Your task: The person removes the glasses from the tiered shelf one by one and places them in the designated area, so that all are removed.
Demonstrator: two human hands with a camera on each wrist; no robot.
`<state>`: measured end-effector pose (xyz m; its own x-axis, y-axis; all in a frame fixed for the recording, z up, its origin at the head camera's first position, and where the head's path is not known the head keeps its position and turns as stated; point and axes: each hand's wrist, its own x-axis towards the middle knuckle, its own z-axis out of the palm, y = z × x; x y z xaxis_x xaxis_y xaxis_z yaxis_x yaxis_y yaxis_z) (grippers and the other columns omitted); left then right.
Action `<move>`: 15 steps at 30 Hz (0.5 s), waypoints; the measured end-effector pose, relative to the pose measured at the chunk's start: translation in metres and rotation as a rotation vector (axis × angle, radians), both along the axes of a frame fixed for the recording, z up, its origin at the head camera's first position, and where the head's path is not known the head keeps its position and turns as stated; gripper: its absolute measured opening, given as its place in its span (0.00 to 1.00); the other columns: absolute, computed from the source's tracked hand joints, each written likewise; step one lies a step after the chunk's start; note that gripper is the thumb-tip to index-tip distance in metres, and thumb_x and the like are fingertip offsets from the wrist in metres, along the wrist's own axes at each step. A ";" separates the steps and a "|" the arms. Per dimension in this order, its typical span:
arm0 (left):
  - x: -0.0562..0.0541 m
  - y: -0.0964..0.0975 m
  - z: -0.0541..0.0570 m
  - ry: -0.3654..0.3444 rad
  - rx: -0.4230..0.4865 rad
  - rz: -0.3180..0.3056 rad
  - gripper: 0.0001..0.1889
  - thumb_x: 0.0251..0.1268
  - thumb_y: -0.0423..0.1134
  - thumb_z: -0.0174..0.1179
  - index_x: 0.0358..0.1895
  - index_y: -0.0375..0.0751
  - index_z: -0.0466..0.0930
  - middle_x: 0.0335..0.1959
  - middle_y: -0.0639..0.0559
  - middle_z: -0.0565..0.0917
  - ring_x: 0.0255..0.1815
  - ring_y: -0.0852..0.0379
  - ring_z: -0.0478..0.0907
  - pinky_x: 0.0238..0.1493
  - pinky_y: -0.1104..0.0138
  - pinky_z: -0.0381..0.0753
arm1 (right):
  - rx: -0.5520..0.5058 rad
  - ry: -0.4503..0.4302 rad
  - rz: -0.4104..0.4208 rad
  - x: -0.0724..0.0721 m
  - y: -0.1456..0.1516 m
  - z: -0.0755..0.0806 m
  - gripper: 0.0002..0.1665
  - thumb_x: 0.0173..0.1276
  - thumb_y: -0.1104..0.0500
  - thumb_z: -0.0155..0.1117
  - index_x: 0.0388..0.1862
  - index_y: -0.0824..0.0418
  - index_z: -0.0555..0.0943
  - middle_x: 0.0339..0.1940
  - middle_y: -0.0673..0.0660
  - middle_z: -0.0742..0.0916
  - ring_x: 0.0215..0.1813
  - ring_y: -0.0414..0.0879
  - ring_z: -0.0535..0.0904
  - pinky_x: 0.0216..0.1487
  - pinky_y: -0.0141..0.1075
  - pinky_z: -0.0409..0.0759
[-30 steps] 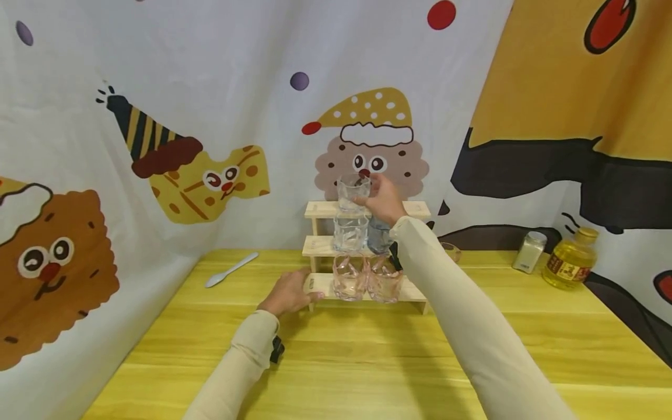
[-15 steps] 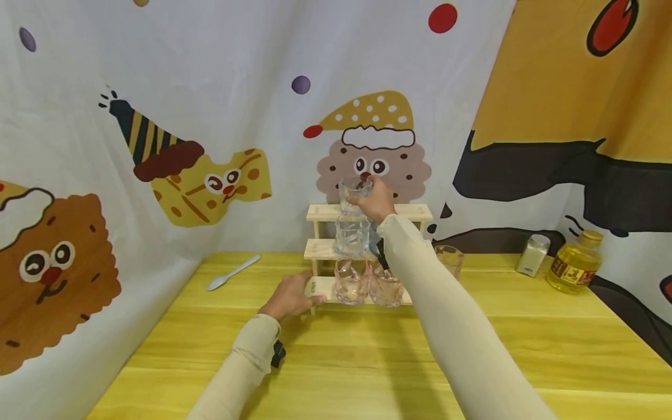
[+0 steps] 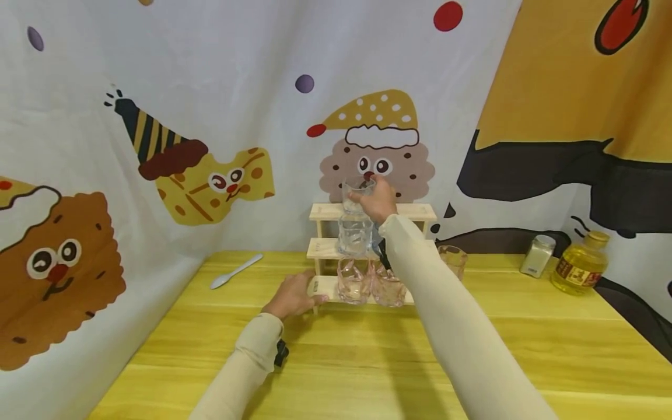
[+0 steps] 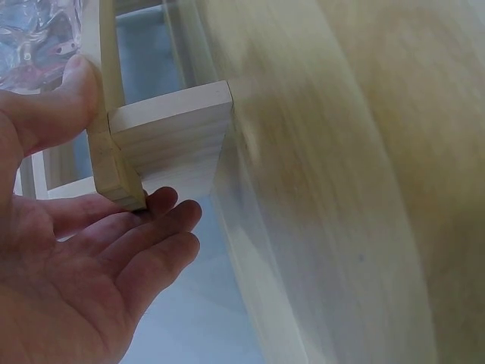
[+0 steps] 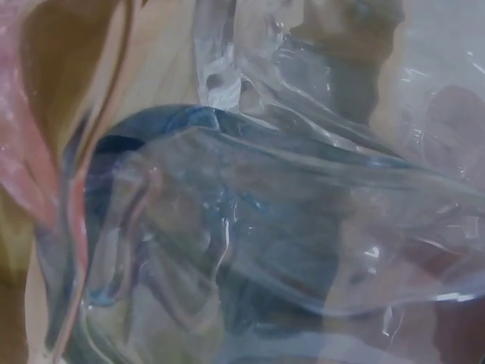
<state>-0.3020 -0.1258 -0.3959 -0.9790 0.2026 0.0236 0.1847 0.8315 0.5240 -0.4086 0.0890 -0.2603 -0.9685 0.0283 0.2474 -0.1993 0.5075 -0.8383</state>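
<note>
A three-tier wooden rack [image 3: 321, 249] stands on the table against the curtain. My left hand [image 3: 292, 296] grips the left end of its lowest tier; in the left wrist view the thumb lies on the wooden shelf [image 4: 114, 171], fingers underneath. On the top tier, my right hand [image 3: 380, 203] holds a clear glass [image 3: 353, 185] from its right side. Below it is another clear glass [image 3: 354, 236], beside a bluish glass [image 5: 220, 243] mostly behind the sleeve. Two pinkish glasses [image 3: 353, 284] sit side by side on the lowest tier. Glass fills the right wrist view, hiding the fingers.
Right of the rack stands an amber-tinted glass [image 3: 454, 259], partly behind the right sleeve. Farther right are a lidded jar [image 3: 538, 256] and an oil bottle [image 3: 580, 263]. A pale spoon [image 3: 236, 271] lies to the left. A printed curtain [image 3: 252, 87] hangs behind.
My right hand and sleeve have shifted slightly left at the top glass, uncovering more of the amber glass. The left hand keeps its hold on the rack. The head view has shifted slightly.
</note>
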 end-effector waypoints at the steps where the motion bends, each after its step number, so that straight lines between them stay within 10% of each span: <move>1: 0.000 0.000 0.000 -0.002 0.001 -0.001 0.40 0.64 0.53 0.68 0.74 0.36 0.66 0.67 0.33 0.76 0.69 0.33 0.72 0.67 0.43 0.73 | -0.002 -0.004 -0.005 0.000 0.001 0.000 0.48 0.68 0.46 0.70 0.80 0.57 0.59 0.78 0.61 0.68 0.78 0.60 0.62 0.73 0.55 0.69; 15: -0.001 0.003 0.004 -0.013 -0.010 0.001 0.40 0.64 0.52 0.68 0.73 0.35 0.66 0.67 0.33 0.77 0.69 0.33 0.72 0.68 0.44 0.73 | -0.015 0.064 0.007 0.009 0.017 0.018 0.48 0.66 0.48 0.72 0.79 0.59 0.61 0.79 0.61 0.67 0.81 0.58 0.60 0.77 0.53 0.65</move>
